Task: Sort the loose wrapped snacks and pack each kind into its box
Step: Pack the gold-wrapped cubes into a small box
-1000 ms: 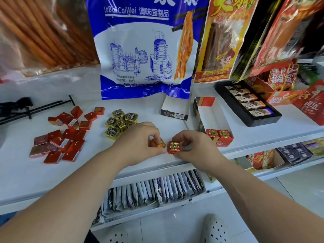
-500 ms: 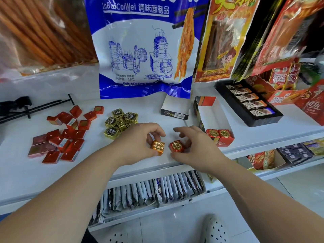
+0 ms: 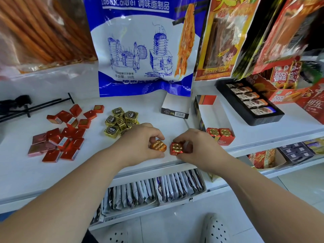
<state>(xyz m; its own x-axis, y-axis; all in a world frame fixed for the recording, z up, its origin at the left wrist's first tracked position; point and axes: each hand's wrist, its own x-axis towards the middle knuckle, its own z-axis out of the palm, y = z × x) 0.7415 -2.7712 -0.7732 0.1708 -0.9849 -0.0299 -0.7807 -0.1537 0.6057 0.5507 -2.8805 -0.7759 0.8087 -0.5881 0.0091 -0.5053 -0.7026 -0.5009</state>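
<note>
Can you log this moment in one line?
left hand: pinches orange candy | right hand: pinches red candy | open box: holds two red candies | gold candies: loose pile

Blue-and-white bag point(image 3: 140, 50): "LaBaCaiWei 调味面制品" along the top, "净含量: 38克" beneath the drawing; open red box point(image 3: 222, 142): "Tileo" on its front wall; red carton point(image 3: 313, 106), far right: "可乐".

Crinkled shiny foil on orange candy point(image 3: 158, 145) and red candy point(image 3: 176, 148), glossy plastic blue bag point(image 3: 140, 50) — smooth white shelf point(image 3: 87, 163)
</note>
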